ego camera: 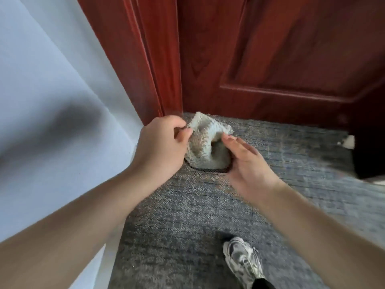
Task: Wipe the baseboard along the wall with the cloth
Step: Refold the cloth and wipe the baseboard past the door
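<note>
Above the grey carpet [187, 215], close to the corner where the pale wall [52, 90] meets the red wooden door frame [150, 69], I hold the fluffy cloth [208, 142] between both hands. My left hand [160, 147] pinches its left edge; my right hand [248, 165] cups its right side with fingers loosely spread. Open carpet stretches rightward along the door [270, 59]. My sneaker [242, 261] stands well behind.
</note>
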